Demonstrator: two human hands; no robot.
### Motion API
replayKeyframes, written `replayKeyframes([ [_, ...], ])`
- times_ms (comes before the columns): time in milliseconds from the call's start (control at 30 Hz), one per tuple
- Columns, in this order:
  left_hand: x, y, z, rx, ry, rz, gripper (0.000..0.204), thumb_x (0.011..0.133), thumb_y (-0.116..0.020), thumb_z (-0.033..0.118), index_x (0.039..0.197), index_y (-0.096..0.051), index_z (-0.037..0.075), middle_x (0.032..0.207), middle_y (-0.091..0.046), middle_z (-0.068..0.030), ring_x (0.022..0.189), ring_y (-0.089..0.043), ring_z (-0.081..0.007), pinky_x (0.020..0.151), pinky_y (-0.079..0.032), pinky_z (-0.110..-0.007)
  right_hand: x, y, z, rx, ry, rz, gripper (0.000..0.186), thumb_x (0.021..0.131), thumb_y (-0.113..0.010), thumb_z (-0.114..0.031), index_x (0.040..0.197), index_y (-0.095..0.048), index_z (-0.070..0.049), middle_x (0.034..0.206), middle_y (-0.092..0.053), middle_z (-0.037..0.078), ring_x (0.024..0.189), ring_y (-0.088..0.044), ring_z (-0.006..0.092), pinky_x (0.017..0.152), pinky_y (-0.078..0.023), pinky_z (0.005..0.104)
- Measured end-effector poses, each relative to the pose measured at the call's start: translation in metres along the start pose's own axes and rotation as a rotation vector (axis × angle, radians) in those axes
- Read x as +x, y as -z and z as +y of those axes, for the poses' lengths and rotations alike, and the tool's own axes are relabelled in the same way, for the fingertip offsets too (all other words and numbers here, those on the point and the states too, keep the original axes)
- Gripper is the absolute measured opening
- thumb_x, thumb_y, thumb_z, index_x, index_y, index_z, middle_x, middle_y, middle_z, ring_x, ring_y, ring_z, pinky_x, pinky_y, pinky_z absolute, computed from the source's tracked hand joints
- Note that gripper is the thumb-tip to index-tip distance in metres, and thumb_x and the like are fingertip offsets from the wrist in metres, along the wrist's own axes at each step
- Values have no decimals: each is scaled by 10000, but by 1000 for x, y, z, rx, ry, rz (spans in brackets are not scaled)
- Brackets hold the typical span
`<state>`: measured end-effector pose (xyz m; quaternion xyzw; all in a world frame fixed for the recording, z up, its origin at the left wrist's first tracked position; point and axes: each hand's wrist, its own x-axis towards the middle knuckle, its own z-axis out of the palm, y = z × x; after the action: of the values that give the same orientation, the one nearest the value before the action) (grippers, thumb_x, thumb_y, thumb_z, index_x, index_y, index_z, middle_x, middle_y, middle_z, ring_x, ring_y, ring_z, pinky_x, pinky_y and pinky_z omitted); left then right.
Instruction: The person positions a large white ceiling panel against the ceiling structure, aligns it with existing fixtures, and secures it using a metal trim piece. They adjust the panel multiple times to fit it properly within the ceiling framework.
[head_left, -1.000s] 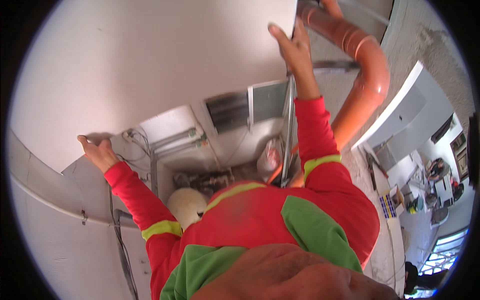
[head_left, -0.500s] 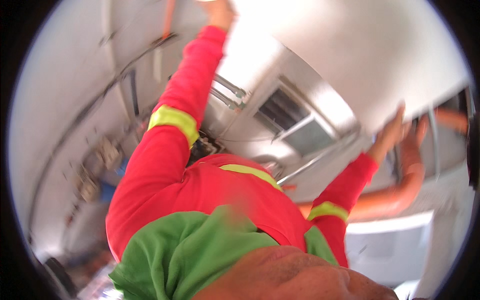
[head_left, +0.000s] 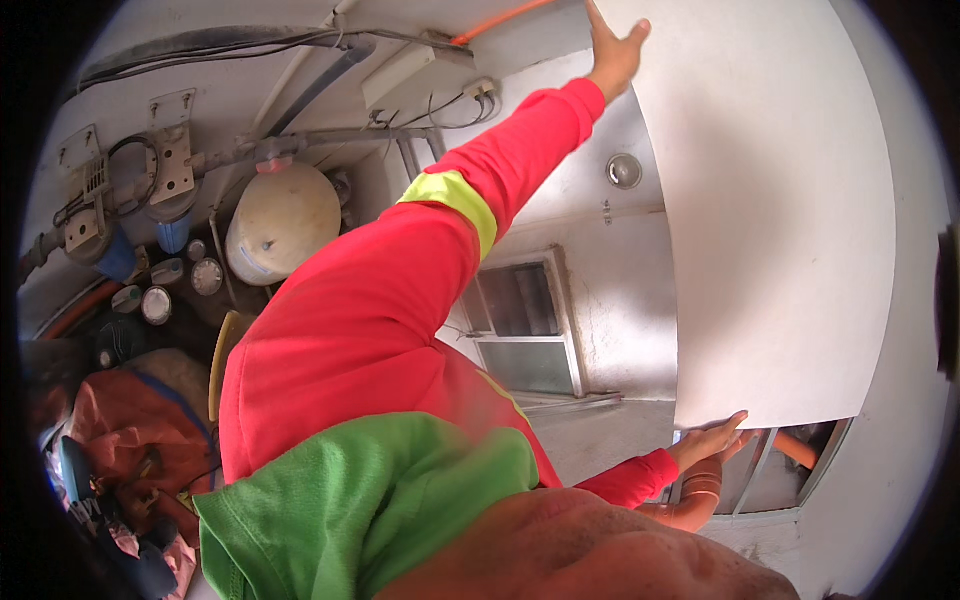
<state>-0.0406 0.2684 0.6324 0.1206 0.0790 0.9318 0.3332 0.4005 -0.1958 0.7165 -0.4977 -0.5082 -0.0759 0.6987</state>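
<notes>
Overhead, a large white panel [head_left: 780, 250] fills the upper right of the view. My left hand [head_left: 617, 50], in a red sleeve, grips its edge at the top, thumb and fingers apart around it. Lower right, my right hand [head_left: 712, 440] holds the panel's bottom edge from beneath, close to a thick orange pipe [head_left: 700, 495]. Part of the right forearm is hidden behind my chest and green collar. Behind the panel's left edge are a round light fitting [head_left: 623, 171] and a sliding window [head_left: 522, 356].
Along the left run dark cables, pipes and a grey housing [head_left: 405, 80]. Below these are blue filter housings [head_left: 172, 232] on brackets, a cream tank [head_left: 282, 225], several lidded containers and a red bag [head_left: 135, 425]. A metal-framed opening [head_left: 810, 460] sits at the lower right.
My view has swung round, bringing the pipes and tank on the left into clearer sight. The panel has moved from upper left to right in view, both my hands still on its edges.
</notes>
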Motion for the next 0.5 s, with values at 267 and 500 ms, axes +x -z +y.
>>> replayKeyframes([
  [267, 81, 4, 2, -162, 95, -51, 926, 909, -674, 212, 1549, -40, -1, 1570, -225, -255, 1460, -235, -317, 1181, -252, -401, 4, 5, 2, -28, -64, 45, 781, 928, -658, -422, 1492, -298, -19, 1502, -349, 149, 1352, -346, 289, 1139, -251, 434],
  [500, 73, 10, 17, -317, 149, -148, 1107, 851, -710, 42, 1539, 156, 61, 1544, -241, -200, 1389, -337, -282, 1152, -306, -363, 10, 11, 2, 22, -168, 24, 753, 932, -630, -453, 1514, -291, -119, 1506, -369, 108, 1325, -381, 293, 1125, -291, 448],
])
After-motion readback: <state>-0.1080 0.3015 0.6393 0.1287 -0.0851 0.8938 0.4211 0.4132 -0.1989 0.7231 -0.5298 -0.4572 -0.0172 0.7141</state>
